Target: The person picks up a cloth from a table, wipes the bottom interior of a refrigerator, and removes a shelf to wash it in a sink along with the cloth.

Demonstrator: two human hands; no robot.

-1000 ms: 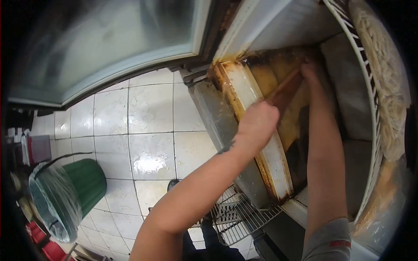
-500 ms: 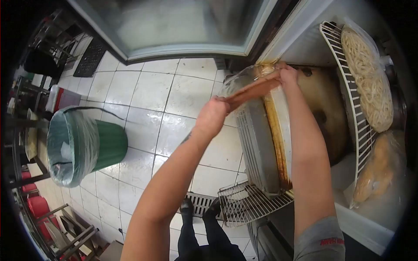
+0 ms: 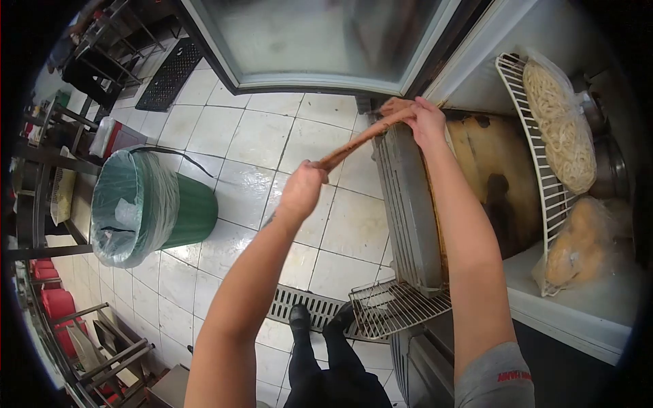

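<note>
A reddish-brown cloth (image 3: pixel 364 139) is stretched slantwise between my two hands, narrow and rope-like. My left hand (image 3: pixel 304 189) is closed around its lower end, above the tiled floor. Higher up, my right hand (image 3: pixel 427 122) grips the other end, beside the opening of a refrigerator (image 3: pixel 490 163). A small part of the cloth's far end near my right hand is hard to make out. Below the right hand runs the refrigerator's grey front ledge (image 3: pixel 408 211).
A glass door (image 3: pixel 320 47) stands open ahead. Bagged noodles (image 3: pixel 558 129) and a bag of orange-tan food (image 3: pixel 578 245) rest by a white wire shelf (image 3: pixel 537 136). A loose rack (image 3: pixel 401 309) lies low. A lined green bin (image 3: pixel 194 211) stands left.
The cloth has gone from a wider, flatter strip to a narrow one. Both hands have shifted left in view, and the right hand is farther from the refrigerator's interior.
</note>
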